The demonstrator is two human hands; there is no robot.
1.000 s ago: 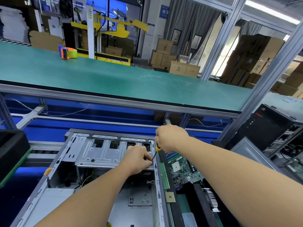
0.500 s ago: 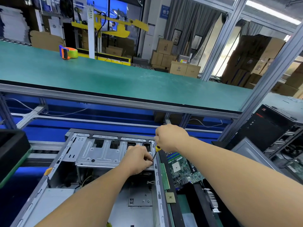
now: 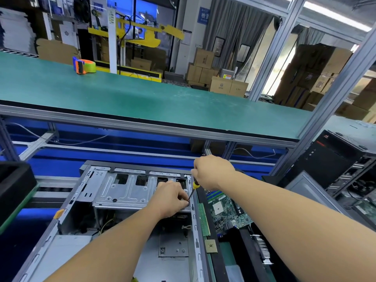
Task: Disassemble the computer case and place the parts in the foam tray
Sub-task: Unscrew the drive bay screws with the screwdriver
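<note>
An open grey metal computer case lies on its side in front of me, with a silver drive cage at its far end. My right hand grips a yellow-and-black screwdriver whose tip points down at the cage's right edge. My left hand is curled at the same spot, fingers pinching around the screwdriver tip; what is under them is hidden. A black foam tray to the right of the case holds a green motherboard, a memory stick and a CPU chip.
A green-topped shelf spans above the case, with a tape dispenser on it. Black computer towers stand at the right. A dark foam block sits at the left. Aluminium frame posts rise at the right.
Both hands stay at the cage's right edge. The right hand has shifted very slightly on the screwdriver handle; nothing has come loose.
</note>
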